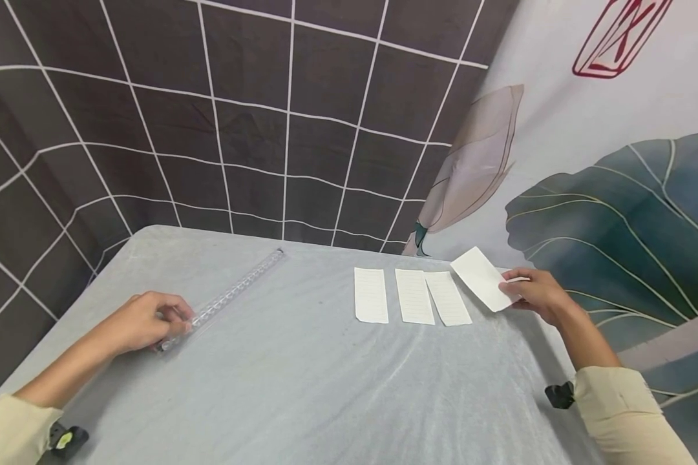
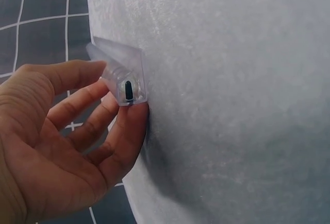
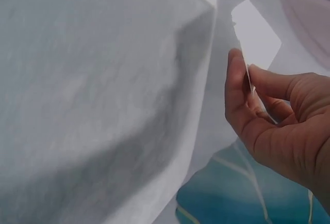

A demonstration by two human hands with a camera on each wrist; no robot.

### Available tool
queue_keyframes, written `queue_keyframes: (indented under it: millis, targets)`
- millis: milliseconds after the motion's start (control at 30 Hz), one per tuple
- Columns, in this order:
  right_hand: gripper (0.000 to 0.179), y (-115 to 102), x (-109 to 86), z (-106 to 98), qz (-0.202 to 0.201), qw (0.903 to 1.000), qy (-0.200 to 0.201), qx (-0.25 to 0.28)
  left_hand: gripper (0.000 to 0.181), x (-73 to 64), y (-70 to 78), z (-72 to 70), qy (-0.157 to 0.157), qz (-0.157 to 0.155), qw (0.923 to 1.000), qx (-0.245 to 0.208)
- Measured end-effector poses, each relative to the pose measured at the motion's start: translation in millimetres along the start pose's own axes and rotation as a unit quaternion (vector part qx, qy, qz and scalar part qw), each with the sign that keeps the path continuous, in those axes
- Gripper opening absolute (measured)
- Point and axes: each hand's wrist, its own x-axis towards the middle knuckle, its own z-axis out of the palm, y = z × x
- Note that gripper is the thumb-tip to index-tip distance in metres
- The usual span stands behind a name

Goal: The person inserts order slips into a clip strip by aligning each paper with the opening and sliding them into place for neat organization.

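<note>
My left hand [image 1: 154,321] grips the near end of a long clear plastic bar [image 1: 238,287] at the left of the table. In the left wrist view the bar's end [image 2: 131,87] shows an angled, see-through profile with a dark slot-like mark, and my thumb and fingers pinch it. At the right, my right hand [image 1: 536,292] pinches a white paper slip [image 1: 480,279] by its lower right corner, tilted above the table. Three ruled white slips, a left one [image 1: 371,296], a middle one [image 1: 414,296] and a right one [image 1: 448,298], lie beside it; the last two touch or nearly touch.
A pale grey cloth covers the table [image 1: 302,387]. Behind it hangs a dark curtain [image 1: 250,142] with a white grid. A light cloth with a large teal leaf print [image 1: 634,213] hangs at the right, close to my right arm.
</note>
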Motion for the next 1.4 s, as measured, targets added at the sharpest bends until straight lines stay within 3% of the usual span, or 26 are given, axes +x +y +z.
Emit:
queue_keyframes:
  millis: [267,533,800,1400]
  targets:
    - [0.046,-31.6,-0.3,23.0,-0.045,0.9988,-0.015,0.011,0.02,4.4,2.1,-5.6,-0.02,-0.012,0.9997,-0.004]
    - [0.045,-62.8,8.6,53.8,-0.049,0.9979,-0.026,0.033,0.021,7.8,3.2,-7.8,-0.041,-0.024,0.9987,-0.019]
    - [0.045,-80.1,15.1,81.4,-0.047,0.9969,-0.046,0.043,0.02,8.1,1.5,-8.5,-0.051,-0.019,0.9978,-0.038]
    - [0.047,-116.7,31.9,100.4,-0.058,0.9945,-0.076,0.043,0.019,7.7,-0.4,-8.2,-0.056,-0.021,0.9972,-0.045]
